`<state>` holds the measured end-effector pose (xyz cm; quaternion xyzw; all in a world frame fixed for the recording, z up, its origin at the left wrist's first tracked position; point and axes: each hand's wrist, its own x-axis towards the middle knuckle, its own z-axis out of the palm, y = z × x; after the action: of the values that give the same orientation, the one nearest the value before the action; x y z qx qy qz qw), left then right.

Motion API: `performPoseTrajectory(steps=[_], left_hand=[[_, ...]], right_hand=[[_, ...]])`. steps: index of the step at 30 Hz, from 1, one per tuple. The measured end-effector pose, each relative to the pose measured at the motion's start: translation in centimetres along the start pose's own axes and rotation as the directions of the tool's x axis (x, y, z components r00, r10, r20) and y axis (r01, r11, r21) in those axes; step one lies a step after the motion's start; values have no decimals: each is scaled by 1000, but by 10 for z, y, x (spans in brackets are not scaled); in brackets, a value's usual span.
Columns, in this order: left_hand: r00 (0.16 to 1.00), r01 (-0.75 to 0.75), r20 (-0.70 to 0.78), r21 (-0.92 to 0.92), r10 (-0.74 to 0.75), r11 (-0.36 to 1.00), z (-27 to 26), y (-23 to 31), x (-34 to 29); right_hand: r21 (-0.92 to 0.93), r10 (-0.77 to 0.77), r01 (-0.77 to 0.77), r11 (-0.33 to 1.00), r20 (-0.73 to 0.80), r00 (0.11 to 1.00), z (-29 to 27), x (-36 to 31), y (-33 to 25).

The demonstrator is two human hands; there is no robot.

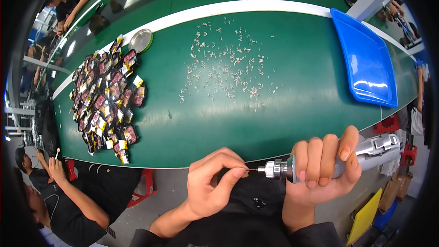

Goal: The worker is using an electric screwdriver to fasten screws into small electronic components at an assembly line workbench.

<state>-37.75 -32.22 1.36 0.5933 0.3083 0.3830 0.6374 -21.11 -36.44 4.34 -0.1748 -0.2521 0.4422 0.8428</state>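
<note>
In my right hand (322, 174) lies a grey-and-silver electric screwdriver (377, 150), my fingers wrapped round its body. It is held nearly level over my lap, just off the table's near edge. A knurled silver chuck and a thin reddish bit point left. My left hand (208, 185) pinches thumb and forefinger together at the tip of that bit. Whatever sits between those fingertips is too small to make out. Many tiny pale slivers, perhaps pins or screws, (224, 71) are scattered over the green table (169, 137) in front of me.
At the left is a heap of small black-and-pink parts with yellow-and-white tabs (103, 103). Behind it stands a round metal dish (141, 40). A blue tray (370, 64) rests at the right. Co-workers sit at the left and across, with red stools (144, 187) below.
</note>
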Motion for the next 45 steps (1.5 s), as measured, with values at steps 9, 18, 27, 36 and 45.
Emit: performPoseTrajectory(steps=[9, 18, 27, 36, 45], left_hand=[[987, -86, 150, 244, 49, 966, 2, -3, 15], [975, -81, 221, 395, -9, 915, 17, 12, 36], [850, -526, 416, 654, 323, 544, 34, 31, 142], [967, -193, 165, 971, 195, 138, 71, -21, 369], [915, -258, 223, 964, 337, 62, 86, -45, 416]], right_hand=[[107, 3, 9, 994, -118, 993, -20, 2, 5], [102, 41, -13, 995, -271, 962, -33, 19, -1], [157, 18, 52, 986, -412, 911, -58, 31, -7], [266, 223, -137, 954, -328, 918, -52, 16, 2], [213, 189, -130, 968, -285, 940, -48, 19, -7]])
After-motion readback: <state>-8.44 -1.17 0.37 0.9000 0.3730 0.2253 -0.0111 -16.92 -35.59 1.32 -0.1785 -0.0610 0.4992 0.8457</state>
